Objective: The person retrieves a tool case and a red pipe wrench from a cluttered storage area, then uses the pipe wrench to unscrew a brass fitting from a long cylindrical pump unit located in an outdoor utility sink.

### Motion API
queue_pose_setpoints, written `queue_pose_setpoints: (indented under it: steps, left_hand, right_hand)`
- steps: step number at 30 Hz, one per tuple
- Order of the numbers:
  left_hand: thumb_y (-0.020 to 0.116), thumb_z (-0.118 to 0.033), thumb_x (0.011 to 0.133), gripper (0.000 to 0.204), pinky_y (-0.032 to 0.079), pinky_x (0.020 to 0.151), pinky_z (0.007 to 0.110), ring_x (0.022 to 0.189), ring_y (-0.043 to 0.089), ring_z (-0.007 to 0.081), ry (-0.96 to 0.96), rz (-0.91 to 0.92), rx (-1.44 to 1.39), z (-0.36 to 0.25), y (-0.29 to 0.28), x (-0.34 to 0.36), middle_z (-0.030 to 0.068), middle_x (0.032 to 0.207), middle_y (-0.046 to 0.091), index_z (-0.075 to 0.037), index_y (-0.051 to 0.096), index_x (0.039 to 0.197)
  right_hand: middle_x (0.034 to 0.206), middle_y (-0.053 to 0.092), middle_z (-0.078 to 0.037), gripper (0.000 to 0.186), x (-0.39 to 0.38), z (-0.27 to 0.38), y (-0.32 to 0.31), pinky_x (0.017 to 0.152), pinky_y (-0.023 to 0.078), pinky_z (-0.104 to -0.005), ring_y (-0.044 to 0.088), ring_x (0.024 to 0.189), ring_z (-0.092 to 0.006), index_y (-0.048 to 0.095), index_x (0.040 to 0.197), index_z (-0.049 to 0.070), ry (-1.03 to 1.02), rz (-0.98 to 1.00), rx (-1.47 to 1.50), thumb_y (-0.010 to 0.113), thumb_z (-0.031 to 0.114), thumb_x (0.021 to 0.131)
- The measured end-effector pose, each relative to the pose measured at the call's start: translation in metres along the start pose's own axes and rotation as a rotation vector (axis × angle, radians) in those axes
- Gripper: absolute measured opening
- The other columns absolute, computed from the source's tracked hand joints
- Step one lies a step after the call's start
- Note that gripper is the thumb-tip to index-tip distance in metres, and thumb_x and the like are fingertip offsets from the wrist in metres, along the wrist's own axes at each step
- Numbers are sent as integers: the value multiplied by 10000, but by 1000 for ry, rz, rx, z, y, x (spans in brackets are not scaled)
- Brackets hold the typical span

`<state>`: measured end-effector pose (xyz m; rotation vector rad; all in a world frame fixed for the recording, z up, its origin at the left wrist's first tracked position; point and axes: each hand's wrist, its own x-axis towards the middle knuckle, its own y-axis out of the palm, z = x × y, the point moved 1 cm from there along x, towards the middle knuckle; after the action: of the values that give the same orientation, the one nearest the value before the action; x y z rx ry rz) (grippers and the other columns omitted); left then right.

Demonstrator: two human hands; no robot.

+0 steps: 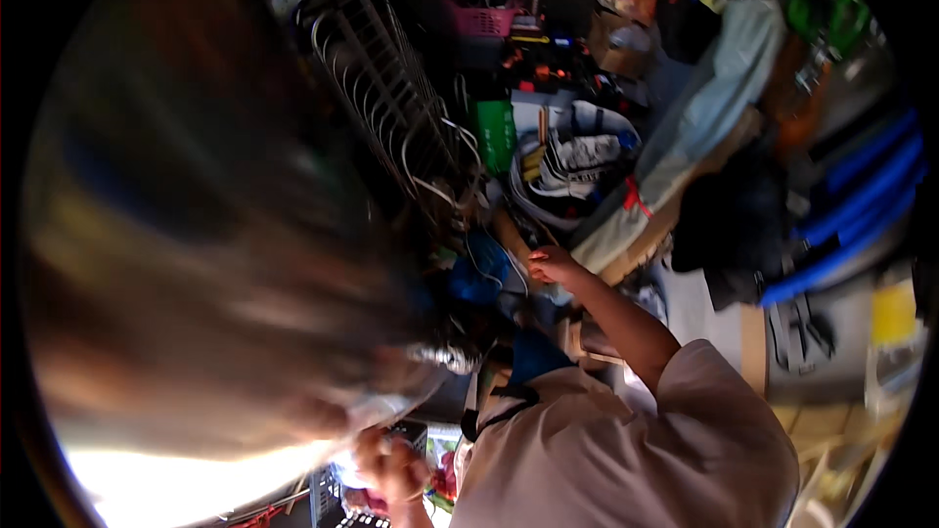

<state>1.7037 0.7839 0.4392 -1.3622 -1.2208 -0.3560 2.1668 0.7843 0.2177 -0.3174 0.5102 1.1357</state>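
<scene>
At the bottom left my left hand [393, 469] is smeared by motion, beside a large blurred mass [196, 264] that fills the left of the view; whether it grips that cannot be made out. My right hand [549, 266] reaches forward at the centre with fingers curled, next to a thin white cable [503, 277] and a wooden piece [512, 235]; anything inside the fingers is hidden. A blue bundle [473, 276] lies left of this hand, below a leaning metal wire rack [377, 88]. A long pale fabric-covered item [719, 88] with a red tie stands to its upper right.
Ahead are a round container [533, 198] of mixed items, a green box [494, 135], a pink basket [479, 22] and a cardboard box [611, 44]. Blue padded strips [851, 215] and a black bundle [724, 225] are at the right, a dark crate [323, 494] at bottom left.
</scene>
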Motion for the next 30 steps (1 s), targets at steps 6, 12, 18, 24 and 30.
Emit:
queue_pose_setpoints:
  steps: [6, 12, 18, 24, 30]
  left_hand:
    - [651, -20, 742, 359, 544, 795, 382, 982, 635, 319, -189, 542, -294, -3, 237, 65, 129, 1171, 626, -70, 667, 1097]
    - [649, -47, 744, 549, 400, 1020, 510, 1228, 470, 439, -336, 458, 31, 37, 364, 187, 229, 1394, 452, -40, 561, 1286]
    - [721, 6, 695, 833, 221, 1137, 532, 1414, 221, 408, -220, -12, 391, 135, 463, 396, 207, 1531, 246, -140, 410, 1453]
    - [813, -382, 719, 726, 341, 1074, 486, 1331, 348, 438, -229, -80, 795, 210, 440, 557, 248, 1460, 366, -47, 555, 1309]
    - [700, -589, 756, 608, 411, 1007, 506, 1317, 359, 438, -162, 155, 1052, 232, 464, 555, 210, 1461, 391, -80, 696, 1090]
  right_hand:
    - [884, 645, -39, 206, 176, 57, -42, 522, 424, -229, 588, 660, -106, 592, 1096, 81, 66, 86, 229, 631, 142, 903]
    - [946, 673, -33, 344, 290, 163, -116, 676, 529, -304, 654, 763, -142, 601, 1074, 112, 11, -23, 344, 667, 398, 893]
    - [1126, 535, -113, 737, 412, 353, -196, 770, 552, -440, 656, 884, -266, 444, 1286, 129, -279, -246, 459, 661, 636, 796]
    - [1205, 540, -131, 582, 504, 486, -240, 738, 597, -467, 635, 866, -325, 554, 1156, 79, -213, -221, 774, 682, 529, 810]
    - [1067, 611, -136, 266, 564, 494, -246, 789, 600, -443, 624, 950, -289, 600, 994, 63, -347, -221, 1037, 693, 221, 801]
